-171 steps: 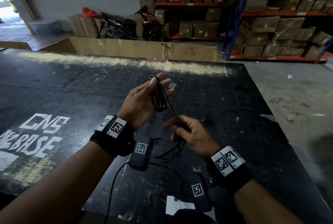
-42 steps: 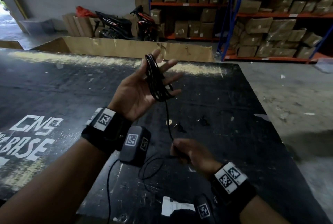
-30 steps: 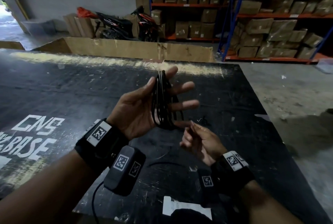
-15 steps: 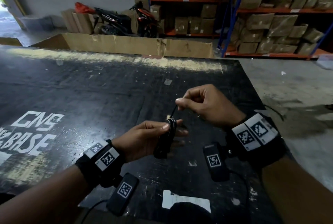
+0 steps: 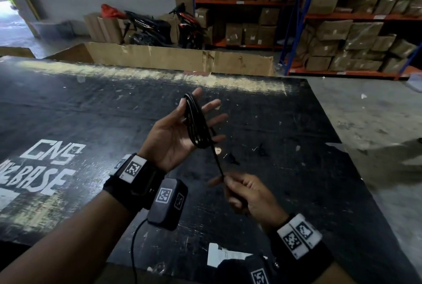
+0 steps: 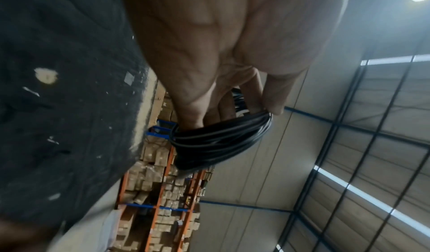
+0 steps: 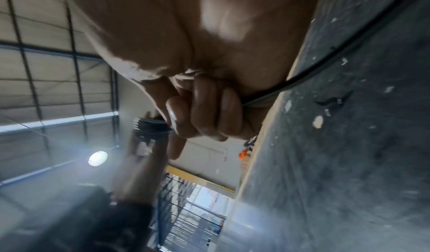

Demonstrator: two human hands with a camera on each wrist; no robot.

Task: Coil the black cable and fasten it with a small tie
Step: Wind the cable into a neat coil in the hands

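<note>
Cable [image 5: 198,124] loops round spread left hand [image 5: 175,134]; right hand [image 5: 247,194] pinches its tail.

Both hands raised in front of the body, left above right.

The left hand [image 5: 175,134] was held palm up and tilted toward the person, its fingers [image 5: 211,105] straight and spread, the thumb pointing up beside them; loops of the black cable [image 5: 197,124] were wound round those fingers. The left forearm reached in from the lower left, a black band with white square markers round its wrist. The right hand [image 5: 247,194] sat lower and nearer the body, knuckles up, its fingers [image 7: 209,112] curled into a loose fist that pinched the cable's free run. The right wrist wore a like band.
</note>
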